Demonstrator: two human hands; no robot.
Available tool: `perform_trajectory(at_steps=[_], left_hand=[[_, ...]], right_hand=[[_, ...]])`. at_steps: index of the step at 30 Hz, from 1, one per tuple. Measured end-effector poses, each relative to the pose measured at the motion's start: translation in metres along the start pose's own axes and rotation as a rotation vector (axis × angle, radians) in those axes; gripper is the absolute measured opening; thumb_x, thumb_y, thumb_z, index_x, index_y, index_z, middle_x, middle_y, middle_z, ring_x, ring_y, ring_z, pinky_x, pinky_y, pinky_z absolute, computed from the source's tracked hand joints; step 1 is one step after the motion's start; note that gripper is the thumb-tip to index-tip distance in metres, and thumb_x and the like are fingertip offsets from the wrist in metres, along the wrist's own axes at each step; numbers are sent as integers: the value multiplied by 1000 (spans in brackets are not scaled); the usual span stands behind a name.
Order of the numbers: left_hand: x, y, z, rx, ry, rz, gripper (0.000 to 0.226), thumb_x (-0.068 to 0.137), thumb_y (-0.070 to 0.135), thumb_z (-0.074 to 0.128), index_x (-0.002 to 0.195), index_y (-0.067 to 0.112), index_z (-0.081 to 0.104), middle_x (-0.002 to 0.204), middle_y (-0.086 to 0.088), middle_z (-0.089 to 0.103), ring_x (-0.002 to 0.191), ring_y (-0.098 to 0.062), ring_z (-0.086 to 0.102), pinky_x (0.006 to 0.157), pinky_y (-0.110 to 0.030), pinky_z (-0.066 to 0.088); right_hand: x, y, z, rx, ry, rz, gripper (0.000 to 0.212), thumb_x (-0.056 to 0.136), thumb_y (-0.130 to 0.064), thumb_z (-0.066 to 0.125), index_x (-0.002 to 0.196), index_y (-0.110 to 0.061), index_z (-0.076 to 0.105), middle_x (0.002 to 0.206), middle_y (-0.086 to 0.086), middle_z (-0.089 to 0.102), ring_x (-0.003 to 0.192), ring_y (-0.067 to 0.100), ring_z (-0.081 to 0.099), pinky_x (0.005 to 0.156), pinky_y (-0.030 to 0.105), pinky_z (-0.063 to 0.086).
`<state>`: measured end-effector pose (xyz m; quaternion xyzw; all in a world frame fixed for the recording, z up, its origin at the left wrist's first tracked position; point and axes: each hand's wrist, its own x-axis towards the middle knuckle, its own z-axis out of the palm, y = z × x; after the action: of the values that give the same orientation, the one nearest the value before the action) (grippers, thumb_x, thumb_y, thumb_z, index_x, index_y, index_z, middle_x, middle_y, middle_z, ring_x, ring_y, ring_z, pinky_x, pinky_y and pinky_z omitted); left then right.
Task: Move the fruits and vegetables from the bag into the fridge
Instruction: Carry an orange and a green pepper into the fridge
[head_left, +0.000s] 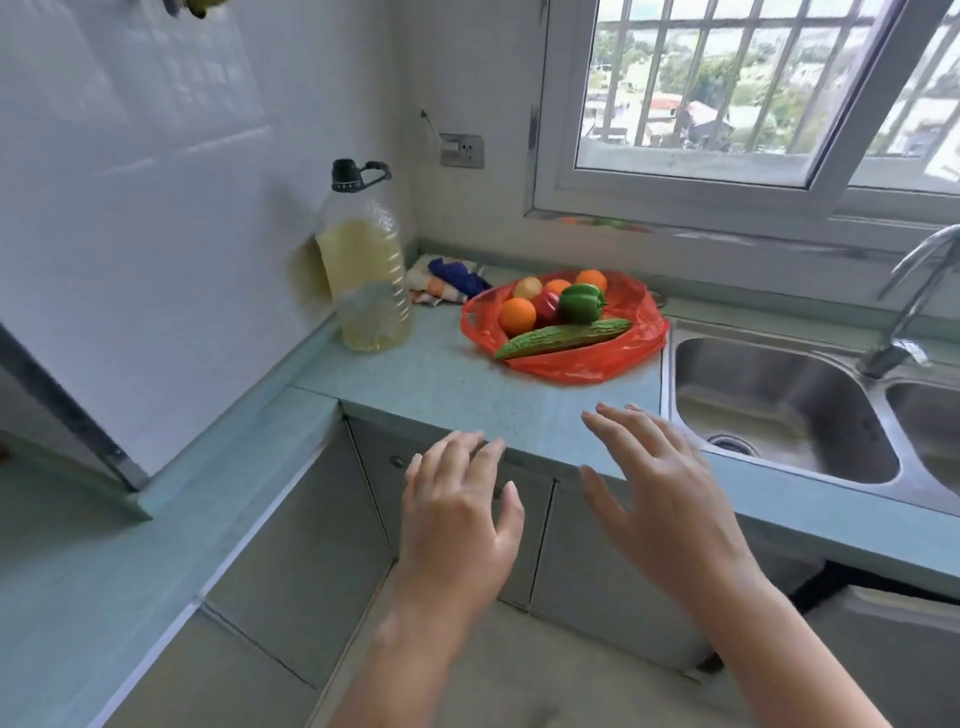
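Nearest, left hand (460, 519) palm down over the cabinet (566, 561), fingers straight and slightly spread, tips at the front edge of the counter (441, 374), empty. Beside it, right hand (660, 499) palm down, fingers spread wider, tips over the counter, empty too. Touching the counter or just above it: cannot tell.

Further back on the counter, well apart from both hands, an open red bag (597, 358), flattened, produce lying on it. At the front, a long green gourd (563, 338) lying across. Behind it an orange (517, 316), a red pepper (546, 305) and a green pepper (582, 301) close together. Behind those, more round orange and yellow fruit.

Right of the bag, a steel sink (779, 405) with a tap (904, 312). Left of the bag, a big bottle (366, 270) of yellow liquid, then a crumpled cloth (447, 280) in the corner. Farthest, a wall socket (462, 150) and a barred window (701, 88).
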<state>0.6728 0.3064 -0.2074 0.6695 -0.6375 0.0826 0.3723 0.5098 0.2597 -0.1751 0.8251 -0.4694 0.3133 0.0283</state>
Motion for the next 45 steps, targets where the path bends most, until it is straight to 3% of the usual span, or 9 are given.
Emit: perform_trajectory(at_steps=[7,12,19,30,33,38,45], left_hand=[[103,-9,73,26,-123,64,44,80,32,40,111,10,62,110,-8,65,105,-25,59,92,-42,42],[174,-18,118,-119,-166,4,45,82,34,41,116,13,59,117,-2,60,111,-19,52,95,-28,33],[223,-46,180,-134,-245,-28,39,81,25,51,117,12,60,118,-3,60,114,-21,51,98,-31,33],[295,-124,247,-252,-343,-2,43,80,33,42,110,10,63,115,-7,60,109,-24,54,96,-34,37],[319,-145,269,-281,-397,6,45,79,35,42,110,10,63,117,-7,60,110,-23,53,97,-27,31],[346,-175,310,-279,-463,43,42,78,33,46,107,8,65,113,-9,62,105,-28,56,93,-33,35],[368,-198,357,-261,-556,96,41,78,35,47,107,11,64,116,-10,61,108,-31,55,92,-44,43]], right_hand=[[90,79,41,-6,39,47,49,82,-36,41,117,-8,60,116,11,64,109,33,58,91,53,43],[146,116,69,22,49,64,48,81,-35,43,116,-9,61,115,9,64,110,33,57,89,55,46],[182,161,112,5,-6,127,48,81,-37,42,116,-11,62,115,6,64,111,32,57,86,56,47],[246,186,193,-58,-60,270,50,77,-37,42,110,-7,65,109,11,66,102,34,61,82,56,48],[266,194,216,-93,-55,320,45,73,-32,54,110,-8,65,109,12,66,102,33,61,82,58,47],[288,219,249,-148,-108,345,59,62,-28,80,115,-10,62,116,13,63,107,34,58,84,61,42],[306,245,287,-180,-131,430,68,57,-23,84,119,-10,60,120,15,61,111,37,56,85,61,41]])
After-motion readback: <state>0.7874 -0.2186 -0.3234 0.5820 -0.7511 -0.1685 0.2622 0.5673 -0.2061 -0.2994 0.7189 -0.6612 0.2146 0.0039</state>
